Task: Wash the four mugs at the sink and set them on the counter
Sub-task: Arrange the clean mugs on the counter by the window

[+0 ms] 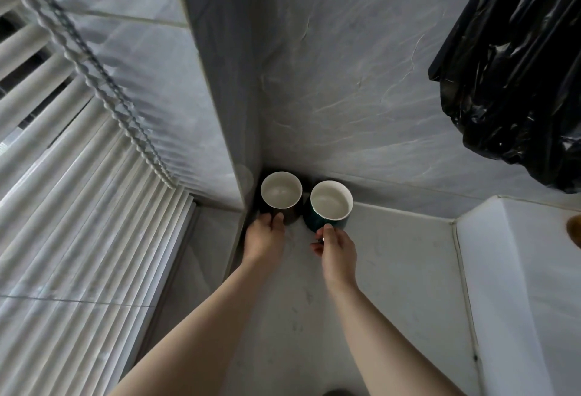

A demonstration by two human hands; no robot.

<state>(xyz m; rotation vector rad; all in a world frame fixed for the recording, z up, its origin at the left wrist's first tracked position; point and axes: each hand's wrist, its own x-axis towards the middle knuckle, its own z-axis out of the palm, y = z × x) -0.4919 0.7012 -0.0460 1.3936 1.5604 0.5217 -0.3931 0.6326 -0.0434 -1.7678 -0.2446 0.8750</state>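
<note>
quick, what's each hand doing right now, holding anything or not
Left hand: grips the dark brown mug low on its near side.
Right hand: holds the dark green mug at its near side, thumb on it.

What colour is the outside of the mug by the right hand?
Dark teal-green, with a white inside. The head view shows the mug by the right hand.

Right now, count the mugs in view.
2. A dark brown white-lined mug in the wall corner; a dark green white-lined mug just right of it. Others may be out of frame.
</note>
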